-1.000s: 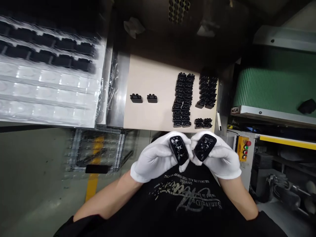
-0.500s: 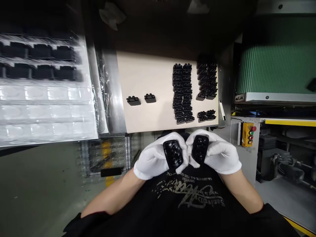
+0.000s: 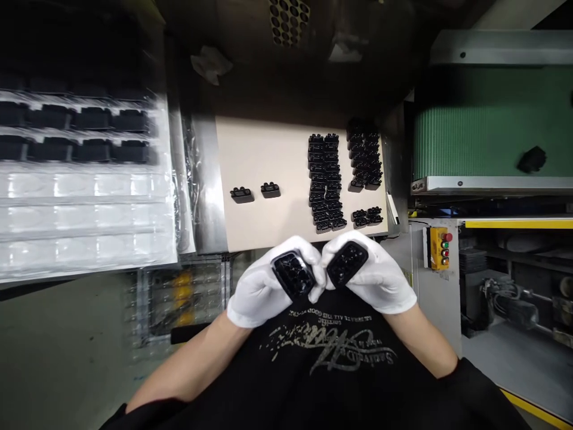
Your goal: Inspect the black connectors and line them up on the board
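Note:
Both hands wear white gloves and are close together in front of the black shirt. My left hand [image 3: 264,289] is closed on a glossy black part [image 3: 294,275] with a rounded rectangular outline. A similar black part [image 3: 347,264] is gripped by my right hand [image 3: 380,278], tilted the other way. Beyond the hands, a pale board [image 3: 264,149] bears two separate black parts [image 3: 242,194] on its left. Two long columns of black parts [image 3: 317,179] stand right of its middle, with more black parts [image 3: 364,155] at the right.
At left lies a clear plastic tray [image 3: 94,218] with black pieces in its far rows. A green ribbed conveyor [image 3: 470,131] carries a dark piece [image 3: 532,160] at right. Below it is a yellow button box [image 3: 440,248]. A white pen-like item [image 3: 393,208] lies beside the board.
Both held parts have turned and tilted in my hands, and the hands sit slightly further left in view. The camera view has shifted; the dark piece on the conveyor shows further left.

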The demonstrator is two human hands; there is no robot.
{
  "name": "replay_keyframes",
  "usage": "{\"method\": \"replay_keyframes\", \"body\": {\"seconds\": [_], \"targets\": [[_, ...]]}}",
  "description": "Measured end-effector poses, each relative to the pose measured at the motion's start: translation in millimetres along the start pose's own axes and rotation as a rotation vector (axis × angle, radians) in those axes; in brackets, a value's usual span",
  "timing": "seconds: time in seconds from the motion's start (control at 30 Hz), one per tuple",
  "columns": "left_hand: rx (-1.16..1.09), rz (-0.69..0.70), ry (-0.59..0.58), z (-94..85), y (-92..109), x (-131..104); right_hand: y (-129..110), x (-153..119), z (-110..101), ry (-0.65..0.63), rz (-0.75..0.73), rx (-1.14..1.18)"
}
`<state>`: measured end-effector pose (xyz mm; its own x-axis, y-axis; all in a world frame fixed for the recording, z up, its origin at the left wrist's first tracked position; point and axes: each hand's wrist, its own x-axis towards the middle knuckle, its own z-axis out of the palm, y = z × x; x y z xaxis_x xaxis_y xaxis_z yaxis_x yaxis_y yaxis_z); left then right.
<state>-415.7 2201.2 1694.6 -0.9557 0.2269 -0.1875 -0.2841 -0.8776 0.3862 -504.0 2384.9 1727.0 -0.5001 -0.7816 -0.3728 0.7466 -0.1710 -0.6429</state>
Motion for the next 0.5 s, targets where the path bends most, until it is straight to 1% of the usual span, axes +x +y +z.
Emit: {"method": "replay_keyframes", "body": {"seconds": [0.07,0.17,0.33,0.4,0.5], "targets": [[0.016,0.029,0.036,4.3,3,0,2,-2,4,0.069,-0.058,-0.071],[0.035,0.099,0.125,13.9,4,0,6,-4,12,0.199,-0.185,-0.209],[0.169,0.342,0.297,28.4,-2,-4,16,-4,32,0.452,-0.469,-0.535],[0.193,0.411,0.341,32.7,-3,-6,19,-2,41,0.485,-0.570,-0.616],[0.190,0.465,0.379,37.1,-2,-10,20,1,52,0.431,-0.673,-0.644]]}}
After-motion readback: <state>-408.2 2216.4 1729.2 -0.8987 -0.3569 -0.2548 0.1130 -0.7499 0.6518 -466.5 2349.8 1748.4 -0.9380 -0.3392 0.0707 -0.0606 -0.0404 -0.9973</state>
